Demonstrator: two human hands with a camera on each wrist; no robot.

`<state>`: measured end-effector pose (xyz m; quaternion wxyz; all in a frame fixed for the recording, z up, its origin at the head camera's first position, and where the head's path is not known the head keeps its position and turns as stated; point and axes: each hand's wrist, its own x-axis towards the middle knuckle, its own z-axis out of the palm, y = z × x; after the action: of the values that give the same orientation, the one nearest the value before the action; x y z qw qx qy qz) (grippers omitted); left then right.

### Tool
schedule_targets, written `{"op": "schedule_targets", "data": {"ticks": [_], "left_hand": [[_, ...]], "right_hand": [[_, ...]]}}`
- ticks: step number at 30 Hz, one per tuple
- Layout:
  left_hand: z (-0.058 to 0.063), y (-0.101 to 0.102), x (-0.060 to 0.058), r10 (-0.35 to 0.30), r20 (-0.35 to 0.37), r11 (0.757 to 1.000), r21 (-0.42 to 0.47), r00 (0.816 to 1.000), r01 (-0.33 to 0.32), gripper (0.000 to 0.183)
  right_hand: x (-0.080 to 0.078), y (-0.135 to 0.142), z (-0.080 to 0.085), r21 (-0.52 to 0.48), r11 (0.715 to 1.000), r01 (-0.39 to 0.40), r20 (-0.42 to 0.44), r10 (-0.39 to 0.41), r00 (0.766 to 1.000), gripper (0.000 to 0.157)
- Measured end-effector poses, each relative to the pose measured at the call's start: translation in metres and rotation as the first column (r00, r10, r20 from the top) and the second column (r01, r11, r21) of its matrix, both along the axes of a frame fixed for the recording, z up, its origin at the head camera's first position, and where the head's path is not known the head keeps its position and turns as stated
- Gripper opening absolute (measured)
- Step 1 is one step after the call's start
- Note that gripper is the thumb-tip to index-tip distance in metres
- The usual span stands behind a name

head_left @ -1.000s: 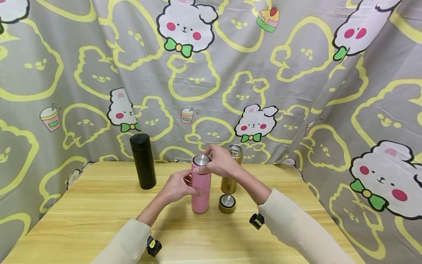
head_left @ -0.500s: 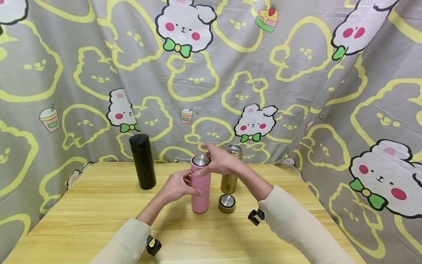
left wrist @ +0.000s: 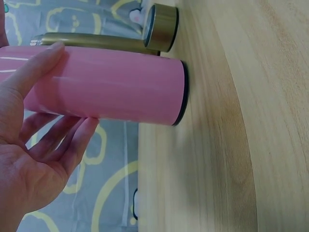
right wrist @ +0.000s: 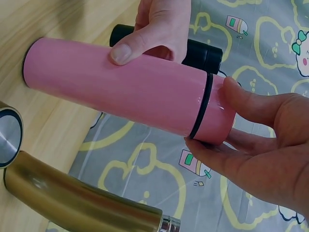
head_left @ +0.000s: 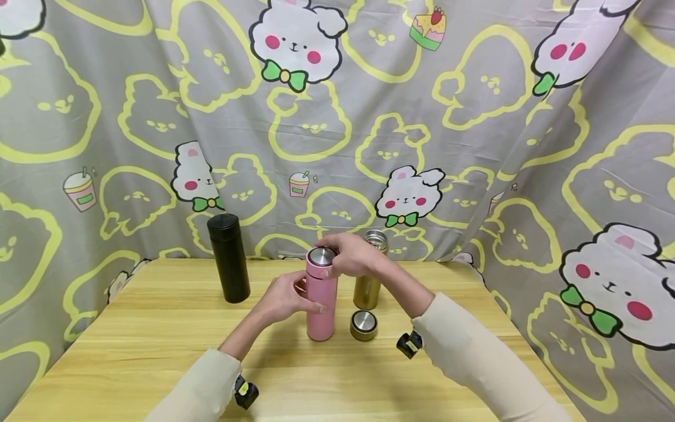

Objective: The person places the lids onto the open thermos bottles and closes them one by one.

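A pink thermos flask stands upright on the wooden table. My left hand grips its body, the thumb across the near side and the fingers behind. Around the pink lid at the top, my right hand curls its thumb and fingers. A black ring shows between lid and body in the right wrist view. Just right stands a gold thermos flask with its steel neck uncovered. Its gold lid lies on the table in front of it, steel disc upward.
A black thermos flask stands upright at the back left of the table. Behind the table hangs a grey curtain with cartoon rabbits. Both forearms carry a small black wrist camera.
My right hand loosened and spread its fingers at the lid half a second ago, then closed round it again. The left hand and the flask's body stay in place.
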<state>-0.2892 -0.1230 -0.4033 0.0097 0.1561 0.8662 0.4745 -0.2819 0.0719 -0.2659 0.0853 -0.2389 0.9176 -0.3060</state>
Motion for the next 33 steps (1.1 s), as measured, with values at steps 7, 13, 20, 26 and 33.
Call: {"op": "schedule_targets", "data": {"ticks": [7,13,20,26,33], "left_hand": [[0.000,0.001,0.001,0.004,0.001,1.000,0.008,1.000,-0.004,0.067],[-0.001,0.001,0.001,0.002,0.015,1.000,0.023,1.000,-0.002,0.069],[-0.001,0.000,0.000,0.001,0.007,1.000,0.007,1.000,-0.001,0.068],[-0.001,0.001,0.000,-0.007,0.003,1.000,0.005,1.000,0.007,0.067],[-0.001,0.000,0.001,0.000,-0.004,1.000,-0.003,1.000,0.000,0.064]], "right_hand": [[0.002,0.000,-0.005,-0.011,0.997,0.072,-0.079,-0.073,0.994,0.058],[0.003,-0.001,-0.011,0.010,0.987,0.161,-0.136,-0.158,0.978,0.066],[0.004,0.001,-0.012,0.013,0.992,0.128,-0.127,-0.125,0.984,0.072],[0.003,0.004,-0.005,-0.014,0.997,0.074,-0.011,-0.074,0.997,0.094],[-0.001,0.005,0.003,-0.049,0.999,-0.009,0.045,0.011,0.999,0.077]]}}
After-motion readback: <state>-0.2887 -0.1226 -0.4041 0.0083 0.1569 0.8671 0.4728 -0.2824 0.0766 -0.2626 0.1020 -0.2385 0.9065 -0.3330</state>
